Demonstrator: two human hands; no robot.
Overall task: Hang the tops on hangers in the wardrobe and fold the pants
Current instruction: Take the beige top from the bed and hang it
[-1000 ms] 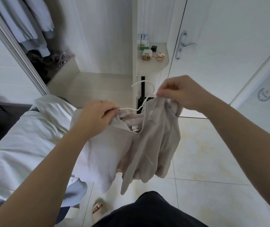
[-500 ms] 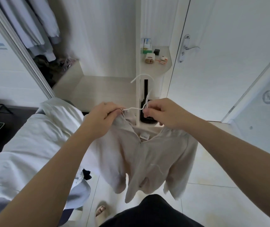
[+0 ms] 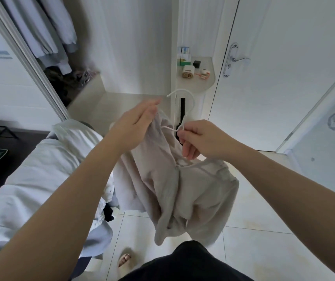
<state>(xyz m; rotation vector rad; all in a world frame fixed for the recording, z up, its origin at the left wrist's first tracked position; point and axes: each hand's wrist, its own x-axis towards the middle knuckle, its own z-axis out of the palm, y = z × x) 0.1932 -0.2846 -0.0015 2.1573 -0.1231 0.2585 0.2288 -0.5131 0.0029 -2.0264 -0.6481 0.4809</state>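
One view, head camera, looking down. Pinching white hanger (image 3: 192, 102) at the neck with right hand (image 3: 201, 138): thumb and forefinger closed on the wire, other fingers loosely curled underneath. Holding it hook-up, in front of a white divider panel (image 3: 173, 57).

Carrying beige top (image 3: 172, 179) on that hanger, mid-air between both forearms, above tiled floor (image 3: 253, 209). Draped unevenly, collar just under the right hand, fabric bunched lower down.

Touching the top's upper shoulder fabric with left hand (image 3: 136, 122), flat, fingers straight and together, gripping nothing. Cannot tell whether pressing on a hanger arm beneath.

Surroundings:
- To the left: bed (image 3: 40, 169) under a white sheet, with pale garments (image 3: 99, 226) and a dark item (image 3: 108, 212) heaped at its near edge.
- Upper left: open wardrobe (image 3: 122, 47) with pale tops (image 3: 46, 33) hanging and dark clutter below them.
- Behind the hanger: corner shelf (image 3: 199, 86) with small boxes and gadgets.
- Right of that: white door (image 3: 294, 78) with metal handle (image 3: 236, 59).
- Along the bottom edge: black clothing (image 3: 182, 264) on the person and one foot in a slipper (image 3: 124, 260).
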